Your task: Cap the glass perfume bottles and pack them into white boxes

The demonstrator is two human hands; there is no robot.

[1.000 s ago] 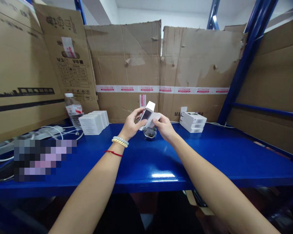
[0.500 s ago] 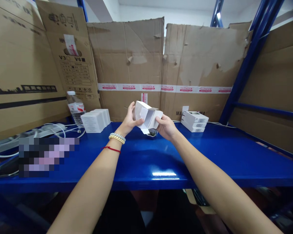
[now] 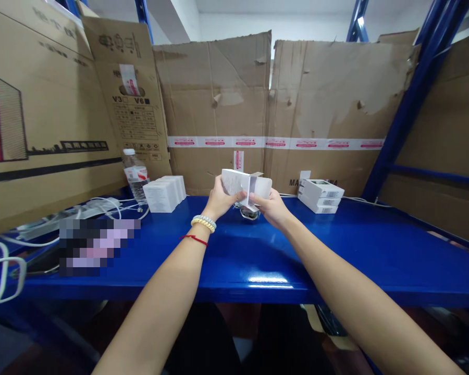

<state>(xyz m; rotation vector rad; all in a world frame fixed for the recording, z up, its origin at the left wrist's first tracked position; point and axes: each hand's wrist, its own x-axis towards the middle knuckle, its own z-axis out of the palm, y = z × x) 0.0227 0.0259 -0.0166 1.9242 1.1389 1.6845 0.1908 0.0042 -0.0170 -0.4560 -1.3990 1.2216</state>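
Between my two hands a small white cardboard box (image 3: 234, 182) is held above the blue shelf top, its flaps out at the right end. My left hand (image 3: 222, 200) grips the box body from the left, thumb across the near side. My right hand (image 3: 274, 209) is closed on the open end and its large flap (image 3: 263, 186). Behind and below the box, a small dark object in clear wrapping (image 3: 250, 213) lies on the shelf, partly hidden by the box and fingers.
A row of white boxes (image 3: 162, 196) and a water bottle (image 3: 135, 174) stand at left, near a power strip (image 3: 82, 210) with white cables. Stacked white boxes (image 3: 320, 196) sit at right. Cardboard sheets (image 3: 219, 99) wall the back; a blue post (image 3: 406, 104) rises at right.
The box has turned so that its printed long side faces me more and its open end points further right. The whole view has shifted slightly.
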